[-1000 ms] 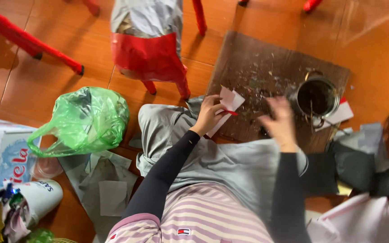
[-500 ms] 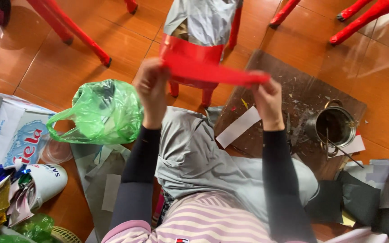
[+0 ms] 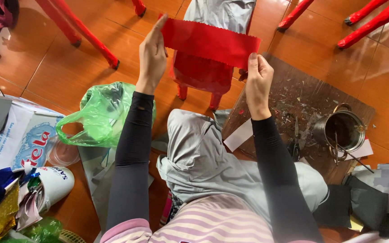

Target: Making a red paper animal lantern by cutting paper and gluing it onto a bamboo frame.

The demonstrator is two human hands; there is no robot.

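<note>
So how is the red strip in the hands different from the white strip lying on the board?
The red strip is held up in the air, stretched between the left hand and the right hand; the white strip lies flat on the dark board, touched by no hand. The red strip looks longer and wider than the white strip. Its lower edge is zigzag-cut; the white strip's edges look straight. Both are flat, rectangular pieces.

One red strip (image 3: pixel 210 41) between two hands, one green bag (image 3: pixel 102 114) below the left hand (image 3: pixel 153 56), one metal pot (image 3: pixel 341 130) right of the right hand (image 3: pixel 258 81).
</note>
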